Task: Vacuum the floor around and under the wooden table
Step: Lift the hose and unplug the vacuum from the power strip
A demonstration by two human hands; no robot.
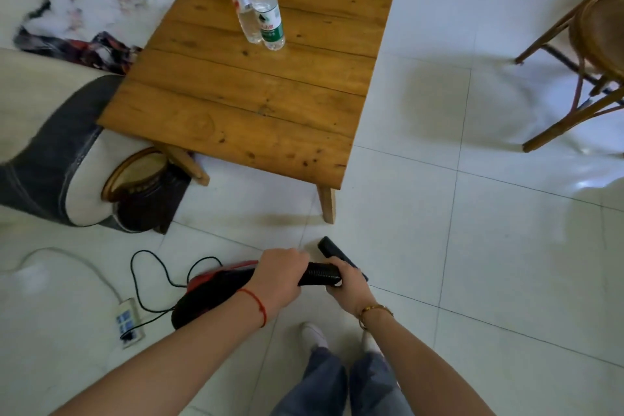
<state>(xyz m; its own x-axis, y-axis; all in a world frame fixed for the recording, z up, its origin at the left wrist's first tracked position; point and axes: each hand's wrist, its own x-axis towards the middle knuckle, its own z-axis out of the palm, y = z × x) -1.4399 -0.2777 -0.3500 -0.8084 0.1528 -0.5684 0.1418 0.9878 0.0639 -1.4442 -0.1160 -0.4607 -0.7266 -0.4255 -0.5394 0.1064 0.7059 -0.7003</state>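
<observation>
Her left hand (282, 268) curls its fingers round the black ribbed hose (320, 273) of a red and black handheld vacuum cleaner (209, 294); the right hand (347, 284) grips the hose's far end, where the flat black nozzle (332, 248) sits just above the white tiled floor (472, 246). Just beyond stands the low square wooden table (250, 101), two clear plastic bottles (260, 7) on it. A white power strip (130, 321) lies to the left.

Left hand (282, 268): grips the black ribbed hose (322, 273) of the red vacuum (211, 290).
Right hand (347, 284): holds the hose's nozzle (332, 248) end.
Counter (256, 84): at 12 o'clock, carrying two bottles (258, 7).
Power strip (130, 321): on the floor (472, 246) at 8 o'clock.
</observation>
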